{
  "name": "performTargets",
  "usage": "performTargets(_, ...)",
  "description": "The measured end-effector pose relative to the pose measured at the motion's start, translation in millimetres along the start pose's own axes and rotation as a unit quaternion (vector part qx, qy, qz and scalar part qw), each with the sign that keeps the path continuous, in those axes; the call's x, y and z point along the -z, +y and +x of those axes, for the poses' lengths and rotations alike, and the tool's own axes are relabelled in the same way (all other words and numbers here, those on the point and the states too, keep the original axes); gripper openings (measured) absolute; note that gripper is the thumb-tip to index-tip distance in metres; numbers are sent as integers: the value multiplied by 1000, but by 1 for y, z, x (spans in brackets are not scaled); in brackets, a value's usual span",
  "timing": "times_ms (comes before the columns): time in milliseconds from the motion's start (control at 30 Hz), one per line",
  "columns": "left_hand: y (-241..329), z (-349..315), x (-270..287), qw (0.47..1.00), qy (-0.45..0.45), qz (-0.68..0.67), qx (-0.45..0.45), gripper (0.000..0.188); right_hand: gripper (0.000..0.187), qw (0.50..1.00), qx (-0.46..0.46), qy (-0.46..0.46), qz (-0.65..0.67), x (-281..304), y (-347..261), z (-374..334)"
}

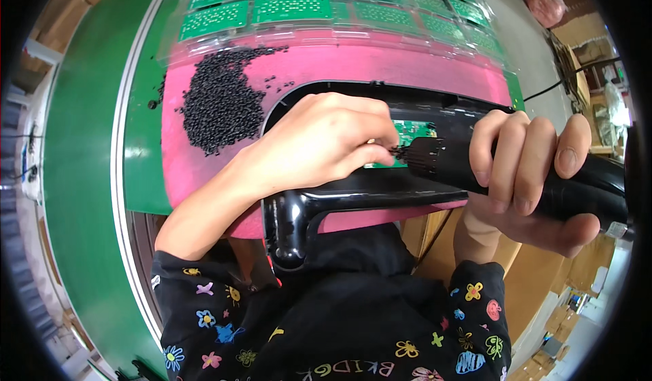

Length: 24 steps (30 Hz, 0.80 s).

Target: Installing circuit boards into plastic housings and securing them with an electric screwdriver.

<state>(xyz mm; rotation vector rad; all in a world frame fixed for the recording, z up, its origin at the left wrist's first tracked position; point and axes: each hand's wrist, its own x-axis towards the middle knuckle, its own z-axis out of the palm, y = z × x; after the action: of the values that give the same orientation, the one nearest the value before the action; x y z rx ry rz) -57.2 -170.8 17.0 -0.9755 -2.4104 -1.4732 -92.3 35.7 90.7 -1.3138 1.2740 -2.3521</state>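
Observation:
My right hand (pixel 533 170) is wrapped round a black electric screwdriver (pixel 451 164), its ribbed nose pointing left. Small dark bits show at the nose's end, right beside my left fingertips. My left hand (pixel 333 136) is closed, thumb and fingers pinched together; what lies between them is too small to make out. Under both hands a glossy black plastic housing (pixel 292 221) with a handle-like bar lies on the pink mat. A green circuit board (pixel 411 131) sits inside it, partly hidden by my left fingers and the screwdriver.
A heap of small black screw-like parts (pixel 221 102) lies on the pink mat (pixel 326 58), left of the housing, with a few strays. Clear trays of green circuit boards (pixel 292 7) stand at the far side. The green table (pixel 88 177) extends left; cardboard boxes (pixel 530 293) are at lower right.

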Motion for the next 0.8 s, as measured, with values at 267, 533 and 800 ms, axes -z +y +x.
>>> performTargets(267, 23, 20, 1, 983, -73, -67, 157, 40, 46, 999, 8, 28, -17, 20, -21, -14)
performTargets(533, 12, 12, -9, 967, -134, 145, 163, 70, 47, 978, -104, 143, -114, 47, -20, -35)
performTargets(800, 17, 15, -6, 966, -140, 141, 165, 67, 46, 976, -87, 159, -122, 43, -9, -36)
